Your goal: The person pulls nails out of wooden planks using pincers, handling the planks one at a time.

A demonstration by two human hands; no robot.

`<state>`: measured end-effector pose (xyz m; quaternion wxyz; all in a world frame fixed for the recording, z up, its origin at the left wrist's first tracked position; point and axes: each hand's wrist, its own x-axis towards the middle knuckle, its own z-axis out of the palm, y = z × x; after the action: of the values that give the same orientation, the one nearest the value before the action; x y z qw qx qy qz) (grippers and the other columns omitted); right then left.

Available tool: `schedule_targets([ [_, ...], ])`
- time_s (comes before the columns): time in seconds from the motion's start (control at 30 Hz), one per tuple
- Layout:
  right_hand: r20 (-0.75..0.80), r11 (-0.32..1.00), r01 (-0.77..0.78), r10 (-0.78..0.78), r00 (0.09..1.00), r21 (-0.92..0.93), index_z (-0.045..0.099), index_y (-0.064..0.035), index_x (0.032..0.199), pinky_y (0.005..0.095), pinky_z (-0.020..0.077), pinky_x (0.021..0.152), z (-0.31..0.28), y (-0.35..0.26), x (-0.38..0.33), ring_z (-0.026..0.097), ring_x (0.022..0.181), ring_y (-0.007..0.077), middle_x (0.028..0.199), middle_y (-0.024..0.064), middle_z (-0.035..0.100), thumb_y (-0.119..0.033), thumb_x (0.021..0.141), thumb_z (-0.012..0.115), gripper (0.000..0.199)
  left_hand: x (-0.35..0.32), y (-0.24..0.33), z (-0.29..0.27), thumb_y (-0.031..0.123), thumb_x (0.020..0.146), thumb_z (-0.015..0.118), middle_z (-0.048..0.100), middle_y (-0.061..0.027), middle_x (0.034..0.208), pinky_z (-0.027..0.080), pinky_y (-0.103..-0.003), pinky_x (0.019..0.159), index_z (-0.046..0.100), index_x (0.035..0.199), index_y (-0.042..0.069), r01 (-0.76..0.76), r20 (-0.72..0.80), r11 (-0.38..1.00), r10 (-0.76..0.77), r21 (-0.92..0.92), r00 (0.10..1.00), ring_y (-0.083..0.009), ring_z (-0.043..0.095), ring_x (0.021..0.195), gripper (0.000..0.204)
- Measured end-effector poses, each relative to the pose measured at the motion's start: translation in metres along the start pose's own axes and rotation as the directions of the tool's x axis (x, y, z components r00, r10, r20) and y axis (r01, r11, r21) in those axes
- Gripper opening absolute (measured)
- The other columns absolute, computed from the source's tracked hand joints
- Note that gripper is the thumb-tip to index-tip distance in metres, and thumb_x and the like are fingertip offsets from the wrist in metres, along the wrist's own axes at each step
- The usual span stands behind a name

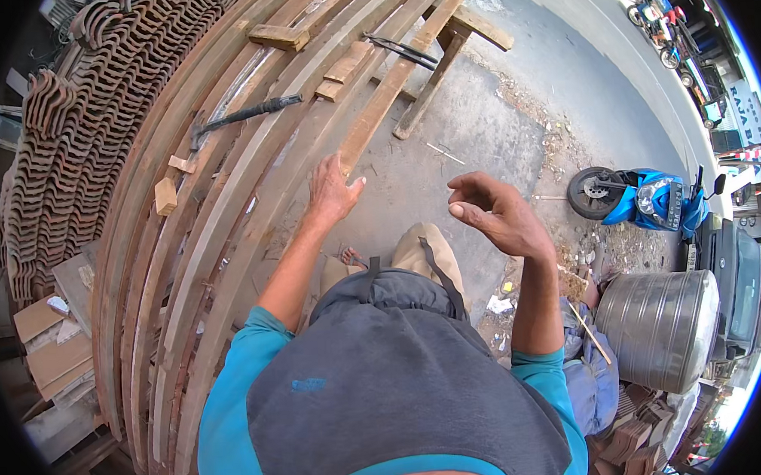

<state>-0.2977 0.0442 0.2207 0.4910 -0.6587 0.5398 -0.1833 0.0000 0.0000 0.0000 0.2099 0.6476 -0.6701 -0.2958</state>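
Observation:
My left hand reaches forward and rests, fingers spread, on the near end of a long wooden plank that lies at the right edge of a stack of long planks. My right hand is raised in the air over the concrete ground, fingers curled loosely, with nothing visible in it. A hammer lies on the planks ahead of my left hand. Small wood offcuts sit on the boards farther on, beside a dark pair of pincers.
Stacked roof tiles line the left side. A blue scooter is parked at the right, with a shiny metal tank lying below it. A wooden trestle holds the planks' far part. Boards and boxes sit lower left.

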Motion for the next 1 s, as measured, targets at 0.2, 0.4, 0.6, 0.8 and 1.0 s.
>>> schedule_targets([
  [0.2, -0.051, 0.954, 0.072, -0.091, 0.995, -0.290, 0.060, 0.0009, 0.131, 0.0429, 0.0540, 0.096, -0.062, 0.043, 0.188, 0.068, 0.110, 0.0333, 0.117, 0.0217, 0.070, -0.039, 0.094, 0.074, 0.056, 0.068, 0.022, 0.023, 0.037, 0.082, 0.083, 0.042, -0.0262, 0.152, 0.032, -0.056, 0.116, 0.022, 0.160, 0.003, 0.239, -0.066, 0.954, -0.230, 0.180, 0.971, -0.0417, 0.038, 0.143, 0.104],
  [0.4, -0.163, 0.741, 0.212, -0.398, 0.903, -0.637, 0.046, -0.0039, 0.145, 0.0494, 0.0485, 0.102, -0.095, 0.154, 0.373, 0.058, 0.124, 0.0426, 0.135, 0.0249, 0.057, -0.026, 0.089, 0.075, 0.067, 0.100, 0.032, 0.036, 0.038, 0.080, 0.086, 0.056, -0.0236, 0.139, 0.042, -0.056, 0.106, 0.029, 0.157, 0.007, 0.521, -0.037, 0.837, -0.523, 0.166, 0.852, -0.0397, 0.053, 0.132, 0.100],
  [0.6, 0.112, 0.629, 0.323, -0.351, 0.930, -0.707, 0.046, -0.0055, 0.141, 0.0524, 0.0515, 0.095, -0.095, 0.160, 0.442, 0.059, 0.119, 0.0449, 0.125, 0.0261, 0.055, -0.013, 0.085, 0.071, 0.061, 0.098, 0.027, 0.031, 0.040, 0.078, 0.087, 0.067, -0.0225, 0.121, 0.052, -0.051, 0.094, 0.050, 0.133, 0.007, 0.612, -0.009, 0.760, -0.626, 0.218, 0.780, -0.0396, 0.065, 0.115, 0.074],
  [0.8, 0.099, 0.731, 0.240, -0.232, 0.968, -0.638, 0.052, -0.0028, 0.134, 0.0522, 0.0541, 0.087, -0.095, 0.144, 0.453, 0.065, 0.102, 0.0467, 0.110, 0.0269, 0.060, -0.018, 0.090, 0.064, 0.048, 0.122, 0.033, 0.000, 0.044, 0.075, 0.086, 0.064, -0.0267, 0.130, 0.048, -0.052, 0.101, 0.051, 0.138, 0.001, 0.651, 0.191, 0.747, -0.664, 0.135, 0.723, -0.0453, 0.061, 0.121, 0.083],
  [1.0, 0.052, 0.983, 0.015, -0.024, 0.998, 0.181, 0.060, 0.0026, 0.123, 0.0347, 0.0560, 0.079, -0.116, 0.145, 0.365, 0.071, 0.085, 0.0268, 0.093, 0.0177, 0.070, -0.022, 0.098, 0.056, 0.035, 0.118, 0.019, 0.003, 0.041, 0.073, 0.087, 0.061, -0.0260, 0.138, 0.046, -0.049, 0.108, 0.041, 0.151, 0.001, 0.591, 0.196, 0.802, -0.596, 0.089, 0.779, -0.0408, 0.057, 0.131, 0.099],
])
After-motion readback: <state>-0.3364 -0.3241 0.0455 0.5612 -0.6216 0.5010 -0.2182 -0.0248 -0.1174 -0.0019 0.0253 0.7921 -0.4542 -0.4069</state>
